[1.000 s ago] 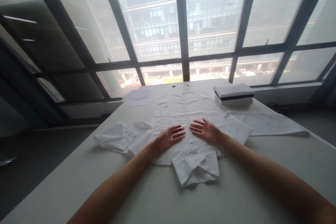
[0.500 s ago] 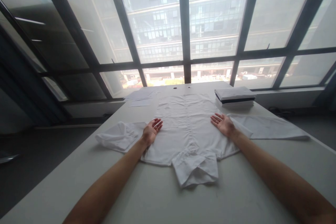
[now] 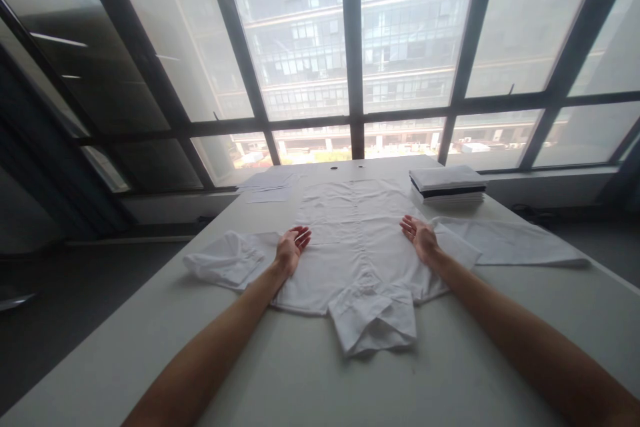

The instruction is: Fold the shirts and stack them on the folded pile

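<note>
A white shirt (image 3: 330,267) lies spread on the white table, its collar end toward me and its sleeves out to both sides. Over the shirt's left part is my left hand (image 3: 293,248), palm turned up, fingers apart and holding nothing. My right hand (image 3: 419,237) is over the right part in the same way, fingers stretched out with nothing in them. Whether either hand touches the cloth I cannot tell. The left sleeve (image 3: 225,260) is bunched, while the right sleeve (image 3: 520,243) stretches nearly flat toward the table's right edge.
On the table (image 3: 320,373), a stack of folded cloth (image 3: 447,185), white with a dark layer, stands at the far right. Sheets of white paper (image 3: 265,185) lie at the far left. Large windows (image 3: 305,33) rise behind the table, and a dark curtain (image 3: 55,147) hangs at left.
My right hand has shifted slightly left, and my left hand slightly right. The shirt lies as before.
</note>
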A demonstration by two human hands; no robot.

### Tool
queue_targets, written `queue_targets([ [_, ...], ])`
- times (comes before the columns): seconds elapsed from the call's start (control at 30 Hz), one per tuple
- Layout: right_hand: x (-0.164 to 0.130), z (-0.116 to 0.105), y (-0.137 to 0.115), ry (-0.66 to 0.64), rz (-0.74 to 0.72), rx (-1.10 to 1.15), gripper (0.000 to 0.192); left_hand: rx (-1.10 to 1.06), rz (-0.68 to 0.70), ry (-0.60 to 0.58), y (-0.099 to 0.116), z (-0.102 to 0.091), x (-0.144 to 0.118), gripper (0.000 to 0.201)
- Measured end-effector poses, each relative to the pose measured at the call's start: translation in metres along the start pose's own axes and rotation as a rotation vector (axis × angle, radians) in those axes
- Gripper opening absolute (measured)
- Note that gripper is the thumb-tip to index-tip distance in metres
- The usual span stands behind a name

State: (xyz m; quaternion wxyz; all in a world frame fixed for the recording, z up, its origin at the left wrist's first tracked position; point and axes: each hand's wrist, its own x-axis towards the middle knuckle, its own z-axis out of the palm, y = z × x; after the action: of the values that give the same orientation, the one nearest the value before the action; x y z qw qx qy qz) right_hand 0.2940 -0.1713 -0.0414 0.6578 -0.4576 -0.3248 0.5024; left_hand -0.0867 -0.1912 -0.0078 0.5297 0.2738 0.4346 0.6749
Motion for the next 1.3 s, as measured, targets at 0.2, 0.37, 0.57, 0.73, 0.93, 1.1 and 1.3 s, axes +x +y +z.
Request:
queue_targets([
  [0.2,0.0,0.003,0.007,0.013,-0.075,-0.074,0.018,0.012,0.014,0.002,-0.002,-0.001,0.001,0.015],
  [0.37,-0.002,0.004,0.005,0.032,-0.061,-0.054,0.016,0.031,0.043,0.015,-0.003,0.0,0.001,0.016],
  [0.57,-0.004,0.005,0.003,0.028,-0.038,-0.047,0.019,0.048,0.055,0.017,-0.004,0.002,0.0,0.016],
  [0.73,-0.001,0.004,0.004,0.029,-0.026,-0.037,0.017,0.123,0.161,0.032,-0.003,0.004,-0.005,0.014],
  [0.93,0.001,0.002,0.005,0.019,-0.031,-0.04,0.016,0.098,0.117,-0.294,-0.003,0.012,-0.026,0.019],
  [1.1,0.0,0.003,0.005,0.009,-0.035,-0.039,0.015,0.133,-0.127,-0.669,0.0,0.024,-0.059,0.028],
  [1.3,-0.001,0.004,0.004,0.018,-0.025,-0.026,0.015,0.325,-0.373,-0.812,-0.004,0.031,-0.075,0.026],
])
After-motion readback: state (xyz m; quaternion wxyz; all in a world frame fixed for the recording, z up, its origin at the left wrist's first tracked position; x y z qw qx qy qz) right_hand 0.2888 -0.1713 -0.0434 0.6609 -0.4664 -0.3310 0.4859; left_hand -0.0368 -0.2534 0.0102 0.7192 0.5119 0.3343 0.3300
